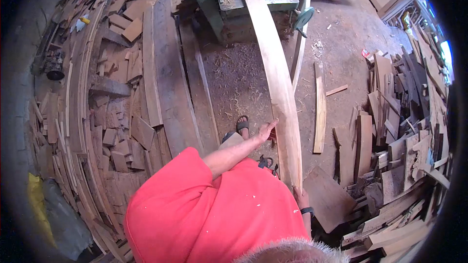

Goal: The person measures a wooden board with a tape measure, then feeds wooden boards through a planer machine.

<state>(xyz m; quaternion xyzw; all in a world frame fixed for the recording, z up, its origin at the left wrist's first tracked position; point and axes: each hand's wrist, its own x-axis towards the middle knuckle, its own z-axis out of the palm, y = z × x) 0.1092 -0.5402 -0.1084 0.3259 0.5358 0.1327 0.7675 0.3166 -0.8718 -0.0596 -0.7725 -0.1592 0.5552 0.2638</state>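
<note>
A long, pale wooden plank (280, 73) runs from the bed of a green planer (209, 5) down to my body. My left hand (266, 129) is at the plank's left edge, partway along, supporting it with some of the fingers hidden behind the wood. At the near end, my right hand (301, 197) grips the plank, with a dark band around the wrist. The far end of the plank passes into the opening under the planer's head.
A handwheel (304, 19) sticks out at the planer's right. Piled offcuts (119, 117) and long boards (168, 78) lie to the left. More scrap wood (390, 156) is heaped at right. A narrow strip of wood (319, 109) lies on the shaving-strewn floor (234, 83).
</note>
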